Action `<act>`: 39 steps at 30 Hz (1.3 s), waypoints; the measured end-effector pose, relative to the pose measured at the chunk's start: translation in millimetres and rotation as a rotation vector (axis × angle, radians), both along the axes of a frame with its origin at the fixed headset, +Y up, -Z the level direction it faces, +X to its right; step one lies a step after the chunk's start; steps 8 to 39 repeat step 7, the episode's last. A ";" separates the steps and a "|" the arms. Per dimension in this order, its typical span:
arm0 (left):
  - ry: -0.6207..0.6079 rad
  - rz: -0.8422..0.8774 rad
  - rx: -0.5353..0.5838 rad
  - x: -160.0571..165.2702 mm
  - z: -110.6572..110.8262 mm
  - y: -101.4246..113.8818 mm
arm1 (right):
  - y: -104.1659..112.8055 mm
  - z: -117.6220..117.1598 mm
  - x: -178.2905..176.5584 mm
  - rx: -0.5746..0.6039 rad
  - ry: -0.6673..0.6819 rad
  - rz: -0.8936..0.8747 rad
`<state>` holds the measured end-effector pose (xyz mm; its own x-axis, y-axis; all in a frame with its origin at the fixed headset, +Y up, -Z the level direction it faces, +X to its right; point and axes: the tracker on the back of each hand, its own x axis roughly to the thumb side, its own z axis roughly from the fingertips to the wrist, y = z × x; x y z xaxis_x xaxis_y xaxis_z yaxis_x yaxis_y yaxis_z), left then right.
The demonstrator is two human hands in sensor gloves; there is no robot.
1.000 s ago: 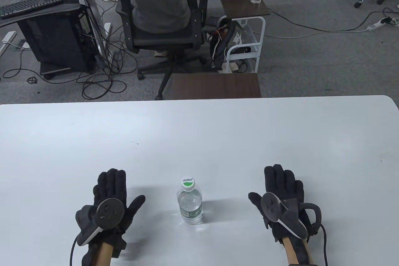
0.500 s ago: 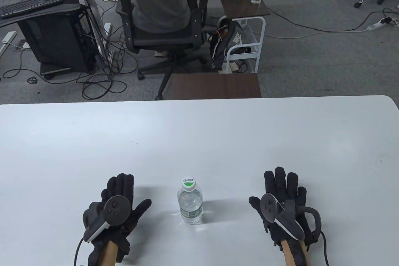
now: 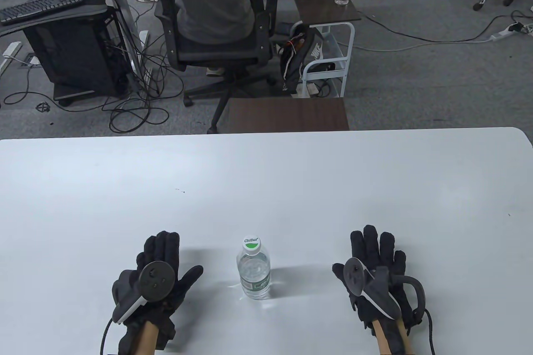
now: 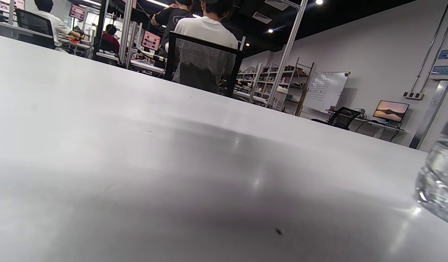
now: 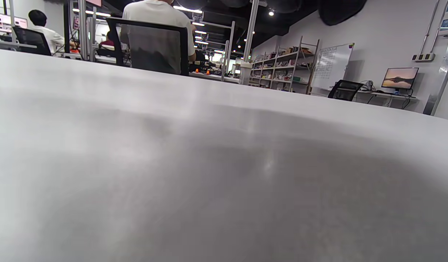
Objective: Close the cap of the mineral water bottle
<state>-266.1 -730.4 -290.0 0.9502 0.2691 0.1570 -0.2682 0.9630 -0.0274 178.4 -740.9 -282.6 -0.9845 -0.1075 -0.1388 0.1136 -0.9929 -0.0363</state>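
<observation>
Little had moved over the last second: the left hand (image 3: 156,278) had slid a touch toward the middle of the frame and then settled, and the right hand (image 3: 377,274) had barely drifted, so both lay much as before, low in the table view. Each was flat, palm down on the white table (image 3: 266,176), fingers stretched forward and loosely together with the thumb angled inward, gripping nothing. Between them, low and centre in the frame, stood the mineral water bottle (image 3: 254,271), upright, well apart from either hand, its white cap (image 3: 252,245) with the green band sitting on the neck; whether that cap was fully screwed down I couldn't tell from where I looked. In the left wrist view only the clear base of the bottle showed at the right edge, no fingers visible; the right wrist view showed bare tabletop and the room beyond. To my eye the closing hadn't started, or else was over: the hands looked parked. If it was still to do, one hand would need to steady the body while the other took the cap.
</observation>
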 end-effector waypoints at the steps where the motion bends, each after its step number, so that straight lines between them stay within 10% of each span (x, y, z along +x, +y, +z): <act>1: 0.000 0.000 -0.013 0.4 0.1 -0.4 | -0.5 -0.2 -0.6 -0.007 -0.002 0.012; 39: 0.000 -0.008 -0.011 2.6 1.5 -0.5 | 1.8 0.5 -4.6 0.012 0.004 0.018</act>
